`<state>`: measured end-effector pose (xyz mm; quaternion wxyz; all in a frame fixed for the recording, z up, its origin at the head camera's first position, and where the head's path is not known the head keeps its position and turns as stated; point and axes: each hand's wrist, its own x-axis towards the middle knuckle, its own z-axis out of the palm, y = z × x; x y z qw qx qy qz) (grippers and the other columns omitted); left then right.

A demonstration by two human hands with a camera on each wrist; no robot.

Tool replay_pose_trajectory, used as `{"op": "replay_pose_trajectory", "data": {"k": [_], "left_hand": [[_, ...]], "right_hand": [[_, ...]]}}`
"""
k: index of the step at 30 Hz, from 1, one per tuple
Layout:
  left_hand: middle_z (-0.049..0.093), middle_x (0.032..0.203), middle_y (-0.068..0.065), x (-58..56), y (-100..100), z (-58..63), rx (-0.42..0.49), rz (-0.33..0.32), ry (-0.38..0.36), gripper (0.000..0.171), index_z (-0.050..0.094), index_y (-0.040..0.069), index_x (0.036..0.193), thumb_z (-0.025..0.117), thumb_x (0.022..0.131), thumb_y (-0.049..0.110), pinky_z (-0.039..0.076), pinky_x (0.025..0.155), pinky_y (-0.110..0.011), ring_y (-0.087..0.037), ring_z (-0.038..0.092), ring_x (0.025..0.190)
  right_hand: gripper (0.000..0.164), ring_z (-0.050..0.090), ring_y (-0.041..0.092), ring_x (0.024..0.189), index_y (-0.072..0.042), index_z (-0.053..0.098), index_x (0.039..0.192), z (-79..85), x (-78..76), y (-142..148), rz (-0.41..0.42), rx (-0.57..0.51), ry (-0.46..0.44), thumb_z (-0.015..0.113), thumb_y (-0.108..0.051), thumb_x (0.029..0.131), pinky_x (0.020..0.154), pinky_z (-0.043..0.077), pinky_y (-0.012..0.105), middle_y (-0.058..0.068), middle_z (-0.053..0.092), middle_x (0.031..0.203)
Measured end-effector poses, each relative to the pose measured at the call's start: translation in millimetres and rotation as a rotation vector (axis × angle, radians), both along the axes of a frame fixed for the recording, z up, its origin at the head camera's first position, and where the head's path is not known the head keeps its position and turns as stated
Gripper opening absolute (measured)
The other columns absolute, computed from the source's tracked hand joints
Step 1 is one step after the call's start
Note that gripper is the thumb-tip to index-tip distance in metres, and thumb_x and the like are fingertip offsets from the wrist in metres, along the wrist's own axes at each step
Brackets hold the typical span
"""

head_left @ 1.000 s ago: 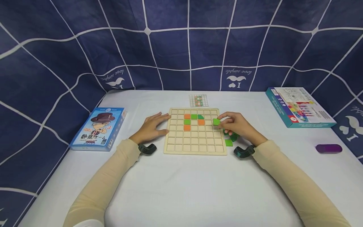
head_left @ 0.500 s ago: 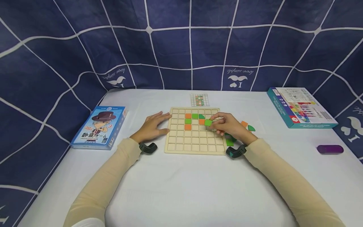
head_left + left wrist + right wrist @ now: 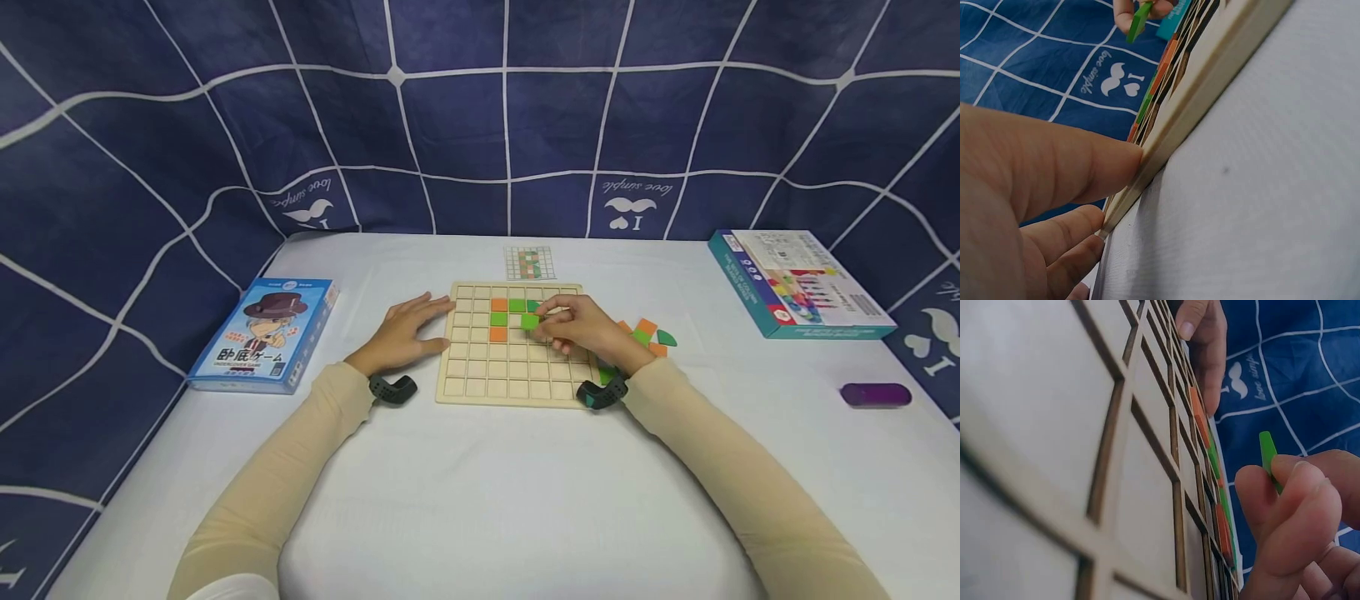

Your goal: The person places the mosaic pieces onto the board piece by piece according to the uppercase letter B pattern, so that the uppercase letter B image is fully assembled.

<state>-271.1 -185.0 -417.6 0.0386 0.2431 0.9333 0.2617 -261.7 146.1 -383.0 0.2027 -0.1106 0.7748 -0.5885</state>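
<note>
A wooden grid board lies on the white table, with orange and green tiles set in its upper cells. Between thumb and fingertips, my right hand pinches a light green square tile above the board's upper middle. In the right wrist view that green tile is seen edge-on, raised off the grid. My left hand rests at the board's left edge, fingers extended; in the left wrist view its thumb touches the wooden rim. The right hand hides some cells and part of an orange tile.
Loose orange and green tiles lie right of the board, partly behind the right wrist. A small printed pattern card sits beyond it. A blue game box stands left, a teal box and a purple case right.
My right hand has carried the green tile leftward, from the board's right edge to over its upper middle. More loose tiles show behind the wrist. The left hand stays in place.
</note>
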Motion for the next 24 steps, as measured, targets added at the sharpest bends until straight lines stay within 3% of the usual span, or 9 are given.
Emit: {"op": "replay_pose_trajectory", "data": {"k": [10, 24], "left_hand": [[0.033, 0.161, -0.002, -1.6, -0.7, -2.4, -0.003, -0.003, 0.006, 0.069, 0.041, 0.017, 0.153, 0.065, 0.092, 0.037, 0.009, 0.119, -0.051, -0.027, 0.015, 0.152], [0.033, 0.161, -0.002, -0.7, 0.2, 0.1, -0.005, 0.005, -0.003, 0.069, 0.041, 0.018, 0.153, 0.066, 0.091, 0.035, 0.008, 0.120, -0.051, -0.027, 0.015, 0.152]], "right_hand": [[0.030, 0.057, 0.012, 0.056, 0.006, 0.058, 0.120, -1.1, -4.4, -12.0, 0.044, 0.028, 0.016, 0.066, -0.002, 0.093, 0.051, 0.051, 0.021, 0.011, 0.068, 0.091], [0.026, 0.053, 0.013, 0.051, 0.000, 0.065, 0.110, -6.0, -6.6, -18.6, 0.082, 0.214, 0.129, 0.074, -0.006, 0.086, 0.049, 0.052, 0.024, 0.007, 0.060, 0.079]]}}
